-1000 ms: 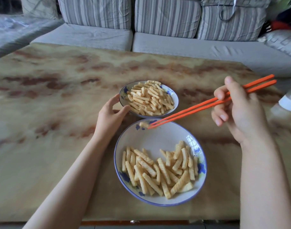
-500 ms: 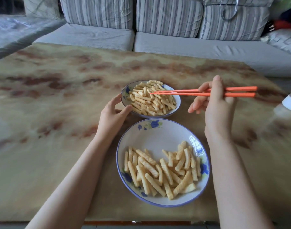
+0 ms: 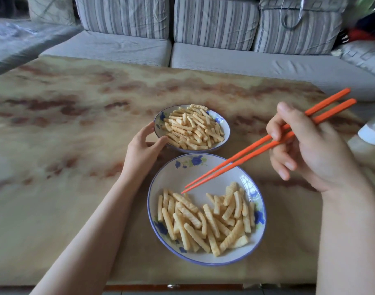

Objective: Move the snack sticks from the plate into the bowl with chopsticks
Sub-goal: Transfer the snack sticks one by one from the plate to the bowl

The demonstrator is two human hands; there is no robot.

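Both hands work: my right hand (image 3: 316,152) pinches two orange chopsticks (image 3: 242,156), tips slightly apart just above the snack sticks (image 3: 203,220) on the one plate (image 3: 182,173). My left hand (image 3: 142,154) grips the rim of the one bowl (image 3: 225,128).

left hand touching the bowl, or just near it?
Touching. In the head view the left hand cups the bowl from its left: thumb tip lies on the near wall, a finger on the rim, no gap.
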